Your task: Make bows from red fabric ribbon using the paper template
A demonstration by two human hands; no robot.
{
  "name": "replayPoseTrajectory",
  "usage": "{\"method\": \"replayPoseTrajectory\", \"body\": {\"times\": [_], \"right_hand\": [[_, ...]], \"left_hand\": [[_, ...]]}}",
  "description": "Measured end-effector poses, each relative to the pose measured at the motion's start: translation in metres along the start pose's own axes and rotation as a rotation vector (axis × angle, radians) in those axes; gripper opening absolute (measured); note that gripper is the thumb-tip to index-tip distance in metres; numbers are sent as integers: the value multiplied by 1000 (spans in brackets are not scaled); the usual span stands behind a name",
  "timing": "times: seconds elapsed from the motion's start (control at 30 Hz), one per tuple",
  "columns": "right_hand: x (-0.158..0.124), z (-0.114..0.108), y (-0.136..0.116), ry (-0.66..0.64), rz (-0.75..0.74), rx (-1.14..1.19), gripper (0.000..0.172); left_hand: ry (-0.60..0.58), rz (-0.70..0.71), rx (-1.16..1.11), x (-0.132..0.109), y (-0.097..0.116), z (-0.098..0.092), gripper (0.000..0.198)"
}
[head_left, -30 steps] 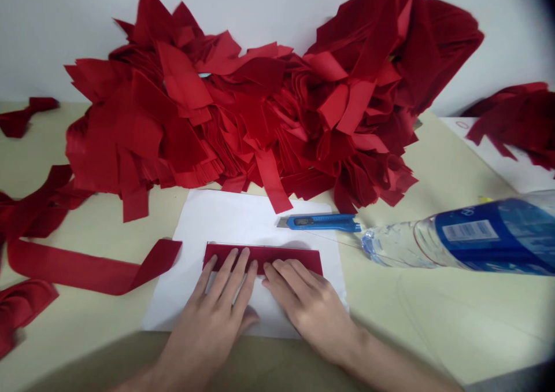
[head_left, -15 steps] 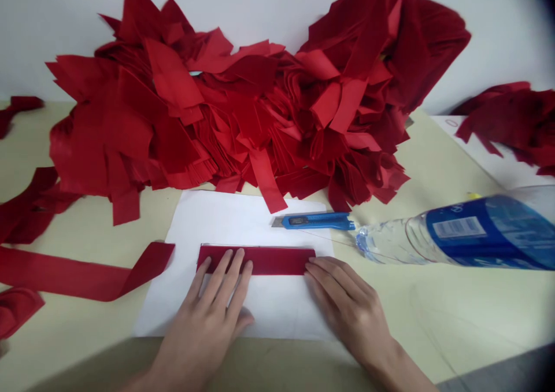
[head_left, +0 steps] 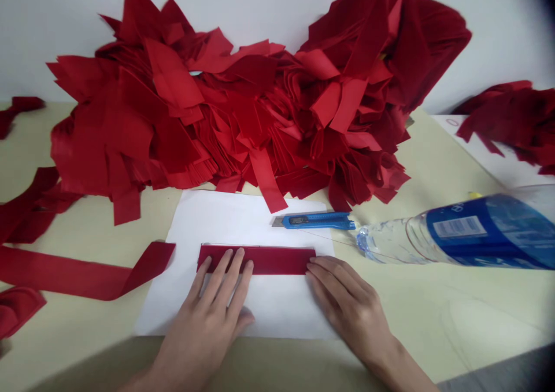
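A dark red fabric strip (head_left: 277, 261) lies flat across a white sheet of paper (head_left: 277, 311), lined up just below a dark drawn line. My left hand (head_left: 212, 311) rests on the strip's left part with its fingers stretched out and spread. At the right end of the strip is my right hand (head_left: 353, 305), its fingers pressed together with the tips on the strip's corner; its thumb is mostly hidden. Above the strip, a blue utility knife (head_left: 318, 221) lies across the paper's edge, its blade pointing left.
A large heap of red fabric strips (head_left: 243, 114) stands behind the paper against the wall. A bottle with a blue label (head_left: 459, 230) lies at the right. Loose red strips (head_left: 82, 273) lie at the left. Another red pile (head_left: 515, 123) sits on paper at the far right.
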State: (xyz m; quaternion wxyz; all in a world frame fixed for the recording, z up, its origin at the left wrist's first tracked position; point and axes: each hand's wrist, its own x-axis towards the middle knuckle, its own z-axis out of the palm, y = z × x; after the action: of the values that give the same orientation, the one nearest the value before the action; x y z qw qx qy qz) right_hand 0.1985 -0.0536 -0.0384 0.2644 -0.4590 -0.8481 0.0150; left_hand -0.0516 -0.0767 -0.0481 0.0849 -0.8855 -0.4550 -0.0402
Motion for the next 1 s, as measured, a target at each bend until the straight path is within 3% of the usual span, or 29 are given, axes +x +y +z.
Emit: {"method": "replayPoseTrajectory", "body": {"times": [0.2, 0.5, 0.77, 1.0], "right_hand": [[4, -1, -1, -16, 13, 21, 16], [28, -7, -8, 9, -104, 26, 9], [58, 18, -26, -234, -319, 107, 17], [50, 28, -24, -200, -308, 102, 19]], "left_hand": [[4, -1, 20, 0, 1, 0, 55], [-8, 1, 22, 1, -1, -3, 51], [-26, -9, 2, 5, -2, -7, 45], [-25, 1, -66, 9, -9, -12, 42]]}}
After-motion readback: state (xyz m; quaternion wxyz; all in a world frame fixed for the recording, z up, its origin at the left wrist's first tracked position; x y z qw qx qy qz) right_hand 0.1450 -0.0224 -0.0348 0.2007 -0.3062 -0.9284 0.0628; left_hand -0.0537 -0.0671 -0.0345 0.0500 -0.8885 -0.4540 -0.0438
